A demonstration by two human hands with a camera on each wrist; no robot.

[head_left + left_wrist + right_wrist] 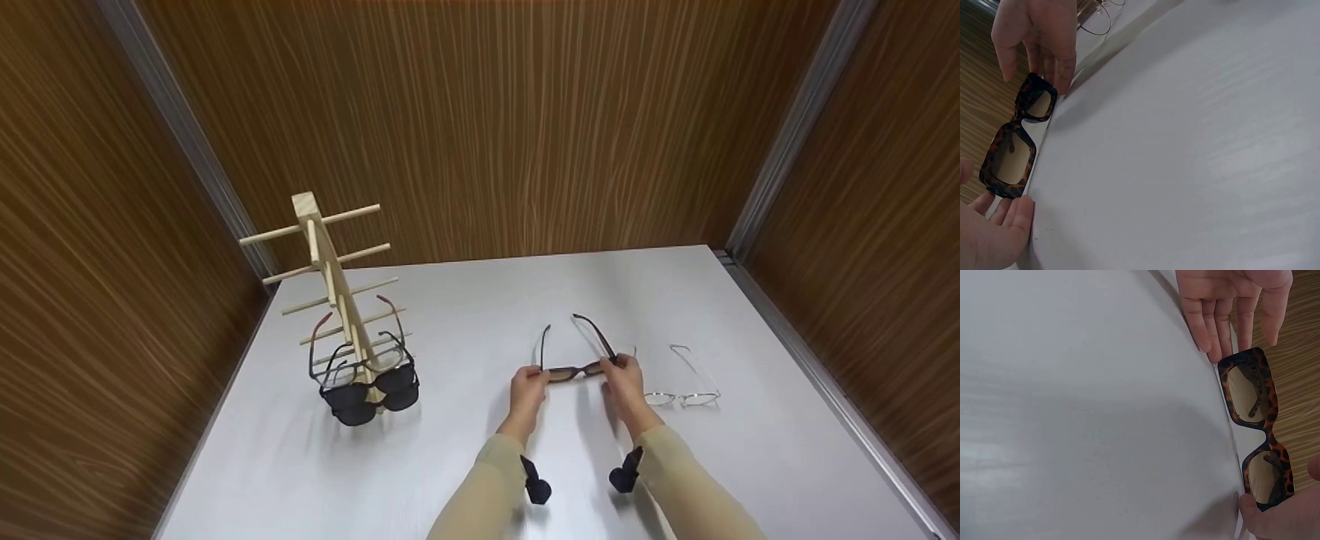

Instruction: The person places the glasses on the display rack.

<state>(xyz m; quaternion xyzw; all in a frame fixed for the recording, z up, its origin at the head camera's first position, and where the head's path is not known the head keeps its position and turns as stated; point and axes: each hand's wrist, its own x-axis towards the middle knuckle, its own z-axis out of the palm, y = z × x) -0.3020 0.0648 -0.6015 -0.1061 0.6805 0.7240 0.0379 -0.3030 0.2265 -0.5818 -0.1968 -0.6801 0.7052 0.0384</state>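
A pair of tortoiseshell sunglasses (576, 371) with brownish lenses is held between both hands over the white table, its temples unfolded and pointing away from me. At one end of the frame, my left hand (528, 394) pinches the corner by the hinge. The opposite corner is gripped by my right hand (624, 386). Both lenses of the sunglasses (1012, 160) show in the left wrist view, with fingertips at either end. Just right of my right hand, thin wire-rimmed glasses (700, 399) lie on the table with the temples spread.
On the left stands a wooden display rack (306, 206) with paired pegs. Dark sunglasses (352, 414) and other eyewear hang on its lower pegs; the upper pegs stick out bare. The white table (480, 300) meets wood-grain panels (495, 135) at the back and sides.
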